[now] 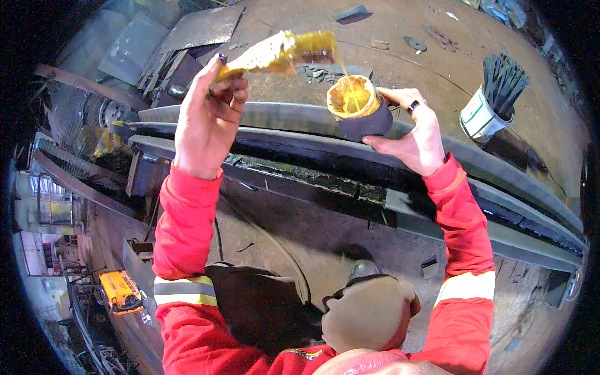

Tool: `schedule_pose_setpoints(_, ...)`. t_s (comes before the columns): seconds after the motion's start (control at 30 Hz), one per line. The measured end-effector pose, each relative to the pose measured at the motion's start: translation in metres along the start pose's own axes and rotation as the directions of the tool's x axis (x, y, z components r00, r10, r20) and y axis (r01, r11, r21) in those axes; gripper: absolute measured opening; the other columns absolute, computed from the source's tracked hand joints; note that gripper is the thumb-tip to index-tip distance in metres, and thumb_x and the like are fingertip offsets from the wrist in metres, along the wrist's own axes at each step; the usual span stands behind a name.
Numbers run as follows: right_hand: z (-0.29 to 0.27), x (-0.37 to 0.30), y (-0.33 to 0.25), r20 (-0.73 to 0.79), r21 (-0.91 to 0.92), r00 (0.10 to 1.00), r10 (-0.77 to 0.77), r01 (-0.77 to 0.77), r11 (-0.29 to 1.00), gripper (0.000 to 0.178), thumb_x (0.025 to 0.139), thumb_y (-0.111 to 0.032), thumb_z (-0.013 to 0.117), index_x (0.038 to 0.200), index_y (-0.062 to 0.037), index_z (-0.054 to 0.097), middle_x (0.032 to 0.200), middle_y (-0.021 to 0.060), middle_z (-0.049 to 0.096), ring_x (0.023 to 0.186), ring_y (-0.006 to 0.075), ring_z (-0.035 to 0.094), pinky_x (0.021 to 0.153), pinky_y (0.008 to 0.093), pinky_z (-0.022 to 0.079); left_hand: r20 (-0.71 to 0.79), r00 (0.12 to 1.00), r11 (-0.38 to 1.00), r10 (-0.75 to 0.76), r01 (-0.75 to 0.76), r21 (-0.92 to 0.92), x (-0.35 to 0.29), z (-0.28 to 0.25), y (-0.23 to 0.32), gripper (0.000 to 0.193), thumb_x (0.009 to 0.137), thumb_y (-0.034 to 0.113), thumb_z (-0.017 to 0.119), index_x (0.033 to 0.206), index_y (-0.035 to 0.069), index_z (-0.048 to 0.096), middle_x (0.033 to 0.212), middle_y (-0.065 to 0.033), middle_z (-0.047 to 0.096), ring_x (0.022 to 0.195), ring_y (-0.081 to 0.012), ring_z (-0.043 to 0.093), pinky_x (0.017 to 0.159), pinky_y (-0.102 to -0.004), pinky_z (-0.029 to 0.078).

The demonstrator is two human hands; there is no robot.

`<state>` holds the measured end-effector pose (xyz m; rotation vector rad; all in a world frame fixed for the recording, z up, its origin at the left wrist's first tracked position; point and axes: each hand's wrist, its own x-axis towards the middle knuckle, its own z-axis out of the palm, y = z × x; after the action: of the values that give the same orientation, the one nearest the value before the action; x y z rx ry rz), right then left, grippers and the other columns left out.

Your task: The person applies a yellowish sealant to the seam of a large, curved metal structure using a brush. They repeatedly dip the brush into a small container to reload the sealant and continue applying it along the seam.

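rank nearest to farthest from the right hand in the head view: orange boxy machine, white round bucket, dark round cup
1. Dark round cup of yellow liquid, held in the right hand.
2. White round bucket, to the right.
3. Orange boxy machine, at lower left.

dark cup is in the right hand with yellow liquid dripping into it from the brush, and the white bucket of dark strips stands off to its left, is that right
Not quite: the head view shows the white bucket of dark strips off to the right of the dark cup. The cup is in the right hand, with yellow liquid dripping into it from the brush.
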<state>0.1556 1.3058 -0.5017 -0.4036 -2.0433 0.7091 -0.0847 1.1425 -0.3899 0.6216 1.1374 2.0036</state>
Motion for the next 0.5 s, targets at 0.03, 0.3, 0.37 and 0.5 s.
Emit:
schedule_pose_setpoints(0.03, 0.0, -0.001, 0.001, 0.001, 0.014, 1.0, -0.001, 0.001, 1.0, 0.063, 0.054, -0.021, 0.091, 0.109, -0.0047, 0.067, 0.1, 0.0095, 0.066, 0.096, 0.0242, 0.062, 0.09, 0.0362, 0.049, -0.007, 1.0, 0.999, 0.007, -0.007, -0.041, 0.002, 0.003, 0.001, 0.016, 0.098, 0.018, 0.059, 0.106, 0.004, 0.058, 0.089, -0.0063, 0.061, 0.076, -0.0124, 0.056, 0.069, -0.0253, 0.05)
schedule_pose_setpoints(0.3, 0.002, -0.003, 0.005, 0.046, 0.029, 0.999, 0.016, -0.017, 0.999, 0.059, 0.056, -0.025, 0.092, 0.105, -0.0026, 0.068, 0.103, 0.0115, 0.066, 0.099, 0.0256, 0.063, 0.09, 0.0373, 0.048, 0.101, 0.993, 0.978, -0.063, 0.082, -0.191, 0.009, -0.007, -0.002, 0.016, 0.094, 0.016, 0.066, 0.1, 0.002, 0.062, 0.087, -0.007, 0.064, 0.087, -0.0193, 0.062, 0.075, -0.0277, 0.053)
schedule_pose_setpoints(0.37, 0.003, -0.002, 0.005, 0.058, 0.059, 0.998, 0.009, -0.012, 0.998, 0.059, 0.056, -0.027, 0.092, 0.105, -0.0032, 0.068, 0.103, 0.0116, 0.066, 0.1, 0.0257, 0.062, 0.091, 0.0377, 0.048, 0.162, 0.983, 0.958, -0.085, 0.125, -0.257, 0.012, -0.009, 0.003, 0.017, 0.096, 0.016, 0.063, 0.102, 0.0, 0.062, 0.091, -0.0088, 0.064, 0.087, -0.0193, 0.062, 0.076, -0.0279, 0.053)
schedule_pose_setpoints(0.5, 0.001, -0.002, 0.005, 0.129, 0.062, 0.99, 0.052, -0.061, 0.996, 0.06, 0.057, -0.028, 0.091, 0.106, -0.0039, 0.068, 0.101, 0.0117, 0.067, 0.099, 0.0258, 0.062, 0.091, 0.0377, 0.047, 0.171, 0.985, 0.958, 0.002, 0.047, -0.282, 0.012, 0.001, 0.01, 0.019, 0.099, 0.017, 0.058, 0.105, -0.001, 0.06, 0.096, -0.0105, 0.064, 0.085, -0.0177, 0.061, 0.074, -0.0268, 0.052)
